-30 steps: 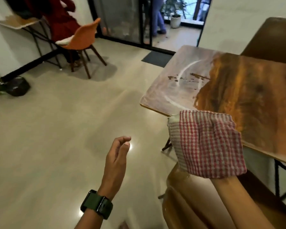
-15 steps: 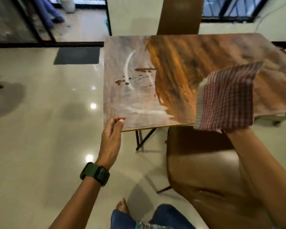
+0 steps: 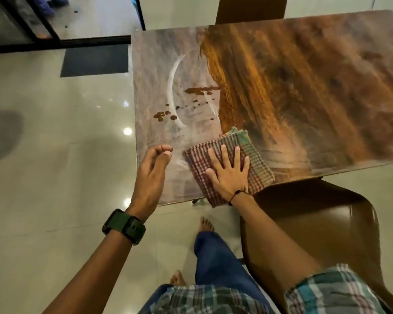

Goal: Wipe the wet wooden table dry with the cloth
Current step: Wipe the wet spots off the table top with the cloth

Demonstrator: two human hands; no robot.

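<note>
The wooden table [image 3: 304, 91] fills the upper right; its left part is pale with dark wet drops [image 3: 191, 98] and streaks, its middle glossy orange-brown. A folded red-checked cloth [image 3: 256, 162] lies flat on the table's near left corner. My right hand [image 3: 228, 175] presses on the cloth with straight, spread fingers. My left hand [image 3: 151, 175], with a dark green watch on the wrist, hovers over the table's near left edge beside the cloth, fingers loosely curled and holding nothing.
A brown chair [image 3: 315, 227] stands at the table's near side, right of my legs. Another chair back [image 3: 250, 7] shows behind the table. A dark doormat [image 3: 95, 61] lies by the glass door frame on the glossy tiled floor.
My right hand has brought the hanging cloth down and left onto the table's near corner and now presses it flat. My left hand has moved slightly forward over the table edge.
</note>
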